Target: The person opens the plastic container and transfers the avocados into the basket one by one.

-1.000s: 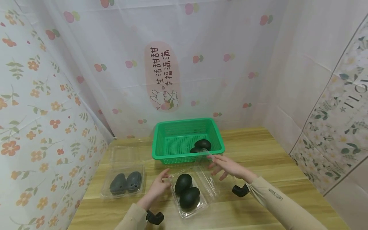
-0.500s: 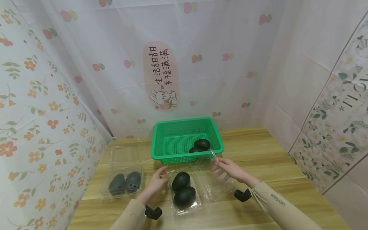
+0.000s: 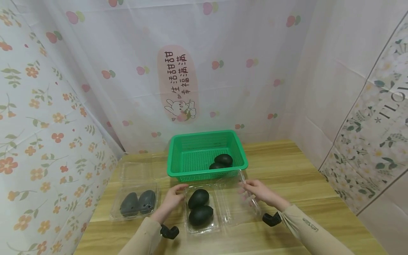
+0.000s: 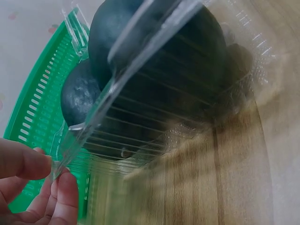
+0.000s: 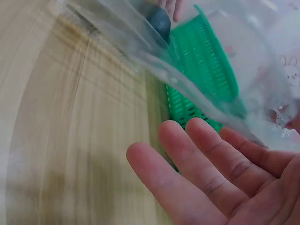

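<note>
In the head view a clear plastic clamshell box (image 3: 204, 231) stands at the front middle of the table, its lid (image 3: 235, 210) raised on the right. Two dark green, egg-shaped fruits (image 3: 200, 216), apparently avocados, lie in its base. My left hand (image 3: 173, 198) pinches the base's left rim, as thumb and fingers (image 4: 26, 161) show in the left wrist view. At the lid's outer edge my right hand (image 3: 262, 192) pinches the plastic; its other fingers (image 5: 178, 183) stretch out below. The right thumb is mostly out of sight.
Behind the box stands a green basket (image 3: 191, 173) with two similar fruits (image 3: 224, 160) at its right. Another clear box (image 3: 116, 214) with two fruits (image 3: 147, 202) stands at left, its lid open. Patterned curtains surround the wooden table (image 3: 271, 156).
The box has turned and shifted slightly left, now more square to me. My right hand has drawn the lid's edge rightward and a little down; my left hand has edged left with the rim.
</note>
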`<act>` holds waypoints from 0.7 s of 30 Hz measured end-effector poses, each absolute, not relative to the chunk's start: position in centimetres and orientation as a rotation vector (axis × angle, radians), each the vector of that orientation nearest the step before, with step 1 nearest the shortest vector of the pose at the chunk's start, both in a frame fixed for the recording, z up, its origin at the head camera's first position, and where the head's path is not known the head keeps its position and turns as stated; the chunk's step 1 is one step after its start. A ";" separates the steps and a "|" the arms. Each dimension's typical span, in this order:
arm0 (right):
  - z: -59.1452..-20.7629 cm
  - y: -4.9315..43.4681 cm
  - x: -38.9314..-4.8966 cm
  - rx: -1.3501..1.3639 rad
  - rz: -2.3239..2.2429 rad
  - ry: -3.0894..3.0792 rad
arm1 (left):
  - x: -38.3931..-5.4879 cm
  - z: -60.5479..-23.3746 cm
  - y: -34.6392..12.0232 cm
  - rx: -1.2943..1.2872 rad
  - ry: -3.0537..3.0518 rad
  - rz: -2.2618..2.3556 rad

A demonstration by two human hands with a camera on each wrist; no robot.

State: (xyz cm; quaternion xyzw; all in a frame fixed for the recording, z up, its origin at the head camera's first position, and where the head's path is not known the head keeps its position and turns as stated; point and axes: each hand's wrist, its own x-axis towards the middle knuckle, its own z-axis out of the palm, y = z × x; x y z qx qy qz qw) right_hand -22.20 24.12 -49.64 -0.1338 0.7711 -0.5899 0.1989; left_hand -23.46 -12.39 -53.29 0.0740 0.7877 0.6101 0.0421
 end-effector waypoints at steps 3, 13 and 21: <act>-50.0 24.3 -22.2 -0.352 -1.651 2.154 | -23.7 -53.3 -12.4 0.223 2.440 1.829; -51.7 24.3 -22.5 -0.285 -1.626 2.226 | -24.3 -53.1 -12.7 0.208 2.497 1.757; -52.7 24.2 -22.8 -0.228 -1.579 2.351 | -25.1 -53.2 -13.0 0.239 2.495 1.748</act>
